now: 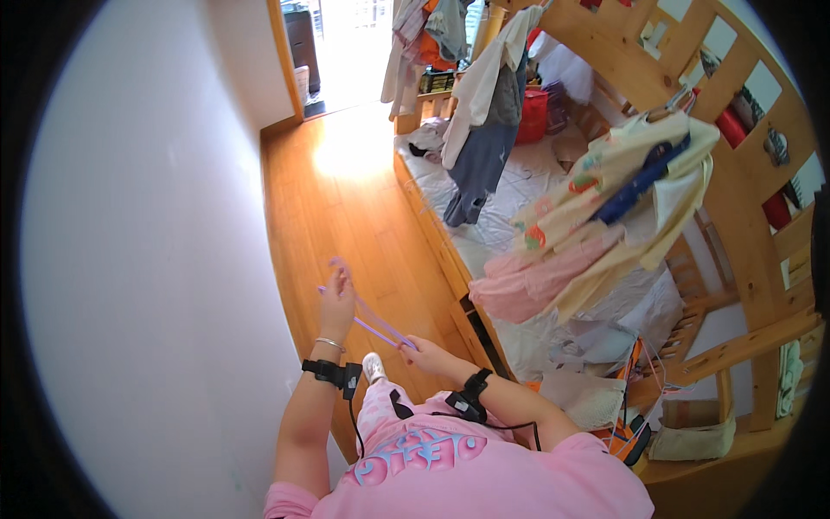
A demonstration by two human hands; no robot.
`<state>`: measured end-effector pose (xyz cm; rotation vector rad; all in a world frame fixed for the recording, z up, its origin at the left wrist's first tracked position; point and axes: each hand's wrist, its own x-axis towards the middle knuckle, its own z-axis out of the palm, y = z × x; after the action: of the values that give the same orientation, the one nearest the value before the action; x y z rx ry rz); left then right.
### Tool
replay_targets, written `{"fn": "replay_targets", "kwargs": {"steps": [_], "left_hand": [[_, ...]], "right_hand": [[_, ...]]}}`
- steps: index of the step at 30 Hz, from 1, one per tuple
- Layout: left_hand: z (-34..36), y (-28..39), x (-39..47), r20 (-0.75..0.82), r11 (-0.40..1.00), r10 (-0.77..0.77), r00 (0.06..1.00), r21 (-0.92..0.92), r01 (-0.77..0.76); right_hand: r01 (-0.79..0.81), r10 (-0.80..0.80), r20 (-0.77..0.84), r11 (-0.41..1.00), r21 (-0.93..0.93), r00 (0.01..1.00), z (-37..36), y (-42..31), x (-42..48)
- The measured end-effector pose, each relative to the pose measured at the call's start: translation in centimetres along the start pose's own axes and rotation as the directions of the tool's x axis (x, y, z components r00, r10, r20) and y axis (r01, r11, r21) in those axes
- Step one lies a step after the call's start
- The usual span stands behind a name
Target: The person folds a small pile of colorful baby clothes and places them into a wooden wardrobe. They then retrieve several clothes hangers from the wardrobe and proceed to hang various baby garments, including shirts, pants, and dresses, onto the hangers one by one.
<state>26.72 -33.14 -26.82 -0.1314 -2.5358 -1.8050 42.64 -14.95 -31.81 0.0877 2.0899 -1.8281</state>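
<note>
Between my hands is a purple clothes hanger (376,326), held over the wooden floor. My left hand (338,300) grips it near the hook end, with a silver bangle on that wrist. The fingers of my right hand (420,353) are closed on its other end. Both forearms wear black straps with small cabled devices. To the right hang several garments, among them a cream patterned top (570,188), a pink garment (538,279) and dark blue-grey trousers (480,168).
A white wall (149,259) runs along the left. The lower bunk of a wooden bunk bed (428,227) lies to the right, with bedding and a red bag (533,117). More hangers (655,376) hang at the lower right. A bright doorway (353,52) stands ahead.
</note>
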Motion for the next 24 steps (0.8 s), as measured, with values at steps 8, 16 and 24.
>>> {"fn": "replay_targets", "kwargs": {"steps": [8, 16, 24], "left_hand": [[8.5, 3.2, 10.3, 0.519, 0.996, -0.069, 0.852, 0.080, 0.031], [18.4, 4.5, 15.0, 0.845, 0.994, 0.023, 0.535, 0.040, -0.105], [21.8, 9.6, 23.2, 0.930, 0.944, -0.029, 0.367, 0.146, -0.295]], "right_hand": [[-0.352, 0.656, -0.434, 0.724, 0.593, 0.617, -8.3, 0.0, 4.8], [-0.265, 0.668, -0.629, 0.739, 0.619, 0.397, -21.8, 2.5, 11.4], [0.174, 0.582, -0.649, 0.664, 0.727, 0.490, -32.3, 4.5, 17.6]]}}
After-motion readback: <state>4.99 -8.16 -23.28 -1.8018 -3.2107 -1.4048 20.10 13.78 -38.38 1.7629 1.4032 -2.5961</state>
